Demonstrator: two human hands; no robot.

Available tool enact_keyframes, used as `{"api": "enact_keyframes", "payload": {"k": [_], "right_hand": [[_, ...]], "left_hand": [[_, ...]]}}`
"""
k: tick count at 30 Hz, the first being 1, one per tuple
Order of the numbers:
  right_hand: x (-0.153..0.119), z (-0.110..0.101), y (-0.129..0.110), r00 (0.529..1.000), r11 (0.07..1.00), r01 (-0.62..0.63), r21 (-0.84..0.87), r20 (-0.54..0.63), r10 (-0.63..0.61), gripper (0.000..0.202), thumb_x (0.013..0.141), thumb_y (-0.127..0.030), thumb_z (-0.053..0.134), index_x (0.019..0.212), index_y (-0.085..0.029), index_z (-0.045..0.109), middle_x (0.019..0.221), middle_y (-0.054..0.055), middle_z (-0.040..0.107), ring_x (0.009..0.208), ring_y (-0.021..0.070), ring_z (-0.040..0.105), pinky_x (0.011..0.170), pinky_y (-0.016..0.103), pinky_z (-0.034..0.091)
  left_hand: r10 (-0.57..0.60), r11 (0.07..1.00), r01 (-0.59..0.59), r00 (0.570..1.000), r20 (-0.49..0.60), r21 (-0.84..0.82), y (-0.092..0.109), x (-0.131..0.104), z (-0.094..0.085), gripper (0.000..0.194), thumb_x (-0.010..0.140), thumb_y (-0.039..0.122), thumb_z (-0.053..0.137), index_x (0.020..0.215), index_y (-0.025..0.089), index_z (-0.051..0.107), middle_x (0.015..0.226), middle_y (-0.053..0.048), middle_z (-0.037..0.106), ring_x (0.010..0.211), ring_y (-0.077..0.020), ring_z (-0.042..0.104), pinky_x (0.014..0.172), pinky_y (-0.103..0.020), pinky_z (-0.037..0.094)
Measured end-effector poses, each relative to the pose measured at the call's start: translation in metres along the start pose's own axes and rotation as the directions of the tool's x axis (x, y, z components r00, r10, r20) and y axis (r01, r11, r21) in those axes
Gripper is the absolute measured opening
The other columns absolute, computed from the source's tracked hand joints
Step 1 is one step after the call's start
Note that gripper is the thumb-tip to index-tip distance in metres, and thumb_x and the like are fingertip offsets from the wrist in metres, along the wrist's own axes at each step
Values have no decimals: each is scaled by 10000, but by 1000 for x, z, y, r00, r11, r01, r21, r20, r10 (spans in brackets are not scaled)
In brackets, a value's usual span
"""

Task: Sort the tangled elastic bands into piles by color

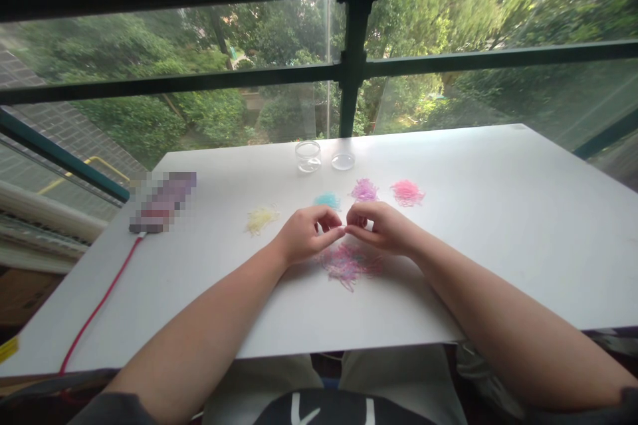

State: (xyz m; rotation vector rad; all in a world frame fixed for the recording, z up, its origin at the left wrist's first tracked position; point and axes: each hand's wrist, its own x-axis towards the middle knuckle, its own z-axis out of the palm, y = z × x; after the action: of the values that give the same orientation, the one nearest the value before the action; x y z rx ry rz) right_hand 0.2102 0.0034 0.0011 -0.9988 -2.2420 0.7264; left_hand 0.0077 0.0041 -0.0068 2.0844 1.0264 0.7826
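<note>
My left hand and my right hand meet fingertip to fingertip over the table. Both are closed in a pinch, and a tiny pale strip shows between them; it looks like one of the small rubber bands. Just below them lies a mixed pile of rubber bands, mostly pink and purple. Sorted heaps lie around my hands: yellow bands to the left, blue bands right behind my left hand, purple bands behind my right hand, and pink bands farther right.
A clear round jar stands near the back edge of the white table, with a clear lid beside it. On the left is a pixelated phone-like object with a red cable. Windows border the table's far side.
</note>
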Motion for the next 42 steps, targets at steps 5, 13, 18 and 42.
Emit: {"api": "enact_keyframes", "payload": {"k": [5,13,18,42], "right_hand": [[0,-1,0,1000,1000,-4,1,14,4,75,790,-189,561,720,-170,542,629,0,565,593,112,492,579,231,412],[-1,-1,-1,1000,999,-2,41,12,1,30,791,-176,551,767,-164,565,667,15,591,620,120,519,601,241,438],[0,0,-1,1000,999,-1,43,2,1,29,786,-162,540,777,-164,567,663,11,591,614,118,521,594,241,435],[-2,-5,-4,998,995,-62,74,4,62,138,663,-73,473,655,-194,409,609,-35,449,570,102,408,538,228,347]], "left_hand": [[-6,1000,6,1000,-17,9,3,0,-1,171,809,312,587,786,150,641,708,-15,647,601,-89,542,548,-201,412],[18,1000,-17,999,-26,25,3,0,-1,151,804,284,601,779,147,660,704,-15,653,610,-88,543,557,-198,406],[32,999,-31,999,-32,29,4,0,-1,157,803,289,605,775,145,659,705,-19,656,608,-87,546,560,-201,406],[23,999,-21,999,-48,34,1,0,-4,123,788,253,584,767,147,642,688,-10,640,614,-91,547,569,-207,411]]}}
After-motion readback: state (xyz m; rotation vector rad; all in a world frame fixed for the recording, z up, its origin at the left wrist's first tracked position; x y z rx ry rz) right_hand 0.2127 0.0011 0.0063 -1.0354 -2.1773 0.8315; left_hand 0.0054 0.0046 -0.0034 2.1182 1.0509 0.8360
